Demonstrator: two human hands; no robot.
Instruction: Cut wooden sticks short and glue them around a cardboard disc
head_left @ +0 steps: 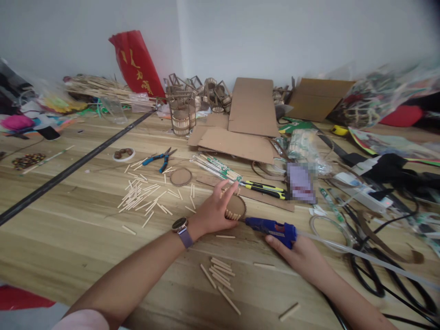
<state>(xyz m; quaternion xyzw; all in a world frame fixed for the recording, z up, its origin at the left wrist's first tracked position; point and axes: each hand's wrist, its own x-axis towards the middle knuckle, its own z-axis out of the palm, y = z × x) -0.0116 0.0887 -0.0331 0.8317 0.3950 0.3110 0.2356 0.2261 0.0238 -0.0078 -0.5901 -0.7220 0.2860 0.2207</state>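
A round cardboard piece (pixel 238 207) with a rim and a row of short wooden sticks along its near edge lies on the table. My left hand (pixel 211 213) grips it from the left, thumb at the near side and fingers reaching over the far side. In my right hand (pixel 302 254) is a blue hot glue gun (pixel 271 229), its nozzle pointing left at the edge of the round piece. A clear glue stick (pixel 360 256) trails out of its back. Several short wooden sticks (pixel 220 272) lie nearer to me, below the hands.
More cut sticks (pixel 140 195) are scattered left, by blue-handled pliers (pixel 160 159) and a second cardboard disc (pixel 180 177). Yellow-black utility knives (pixel 264 189) lie beyond my hands. Cardboard sheets (pixel 237 144) and small stick baskets (pixel 181 121) stand behind. Black cables (pixel 378 275) cross the right side.
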